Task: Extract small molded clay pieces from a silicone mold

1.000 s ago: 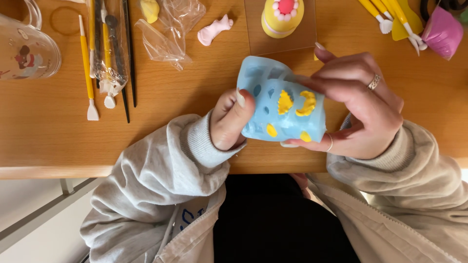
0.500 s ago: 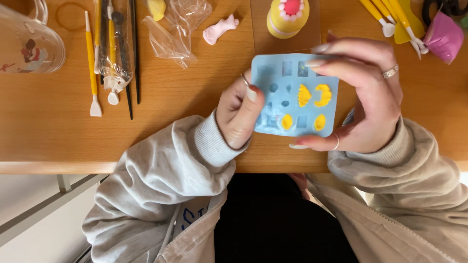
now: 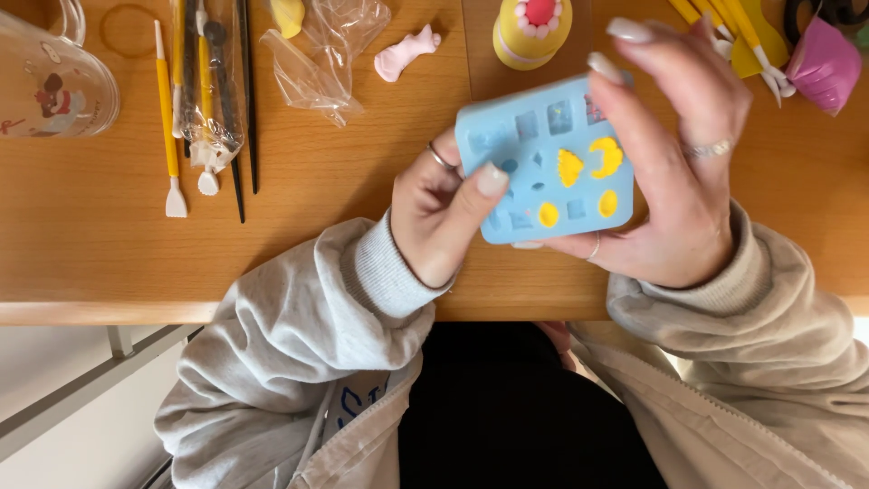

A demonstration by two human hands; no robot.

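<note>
A light blue silicone mould (image 3: pixel 520 172) with several small cavities is held flat above the wooden table (image 3: pixel 299 226), face up. Some cavities are filled with yellow clay (image 3: pixel 588 161). My left hand (image 3: pixel 439 213) grips its left edge, thumb resting on top. My right hand (image 3: pixel 674 163) supports it from beneath and the right, with the index and middle fingers lifted above the top right corner.
At the back lie a pink clay piece (image 3: pixel 405 52), a crumpled clear bag (image 3: pixel 330 54), a yellow clay cake figure (image 3: pixel 532 29), and a pink cup (image 3: pixel 822 62). Yellow and black modelling tools (image 3: pixel 170 127) and a glass mug (image 3: pixel 50 81) sit at the left.
The mould was bent and tilted a second ago; now it lies flat and face up. My right fingers have lifted off its top and hover above it.
</note>
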